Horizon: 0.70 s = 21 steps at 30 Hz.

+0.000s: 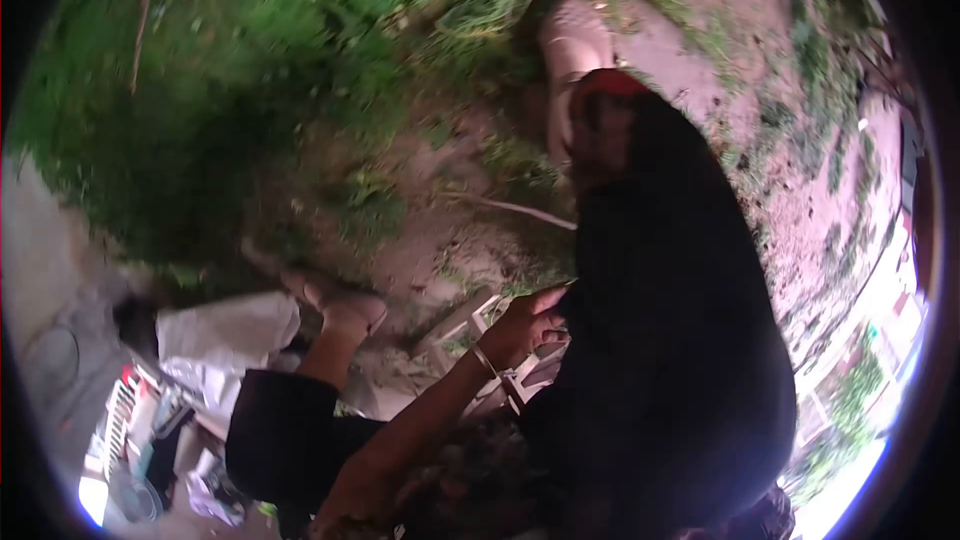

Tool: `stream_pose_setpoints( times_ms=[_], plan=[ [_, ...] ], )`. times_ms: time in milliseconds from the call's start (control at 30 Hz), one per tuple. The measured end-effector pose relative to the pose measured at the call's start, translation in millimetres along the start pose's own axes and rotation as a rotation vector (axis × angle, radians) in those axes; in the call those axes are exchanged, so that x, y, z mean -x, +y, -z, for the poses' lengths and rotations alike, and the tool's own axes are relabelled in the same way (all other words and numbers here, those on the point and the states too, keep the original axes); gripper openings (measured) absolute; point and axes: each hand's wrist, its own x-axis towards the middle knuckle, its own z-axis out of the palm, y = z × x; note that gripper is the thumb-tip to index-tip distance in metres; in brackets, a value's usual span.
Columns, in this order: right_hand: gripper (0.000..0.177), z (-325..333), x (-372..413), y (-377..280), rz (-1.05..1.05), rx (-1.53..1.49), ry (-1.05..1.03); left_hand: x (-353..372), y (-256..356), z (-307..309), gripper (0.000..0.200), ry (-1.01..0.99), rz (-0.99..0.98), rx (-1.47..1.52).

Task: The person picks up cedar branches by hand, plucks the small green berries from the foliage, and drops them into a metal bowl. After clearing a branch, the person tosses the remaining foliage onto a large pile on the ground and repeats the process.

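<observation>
My left hand (pixel 530 328), with a bangle on its wrist, reaches in from the lower left. Its fingers are curled together beside the large dark cloth (pixel 680 340) over a leg. Whatever they hold, if anything, is hidden. My right hand does not show. Just beneath the left hand are pale slats (pixel 462 328) of a low frame, partly covered by the arm. A thin stem (pixel 520 208) lies on the soil and ends at the dark cloth.
One bare foot (pixel 345 308) is at the centre left, another (pixel 578 35) at the top. Green plants (pixel 300 30) spread across the upper left. A pale sack (pixel 225 330) and assorted household items (pixel 150 420) lie at the lower left.
</observation>
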Motion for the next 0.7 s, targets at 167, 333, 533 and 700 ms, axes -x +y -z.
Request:
stream_pose_setpoints(
  times_ms=[167,333,533,700],
  plan=[
    [0.017,-1,40,3,0.005,-0.108,-0.128,14,-78,76,0.037,0.263,0.001,-0.25],
    [0.017,13,65,33,-0.06,-0.186,-0.223,10,-111,146,0.017,0.86,-0.204,-0.372],
    [0.016,19,53,12,-0.06,-0.35,-0.293,-9,-30,120,0.027,0.8,-0.399,-0.573],
    [0.016,44,18,11,-0.119,-0.504,-0.265,-68,68,95,0.063,0.659,-0.726,-1.248]
  ],
)
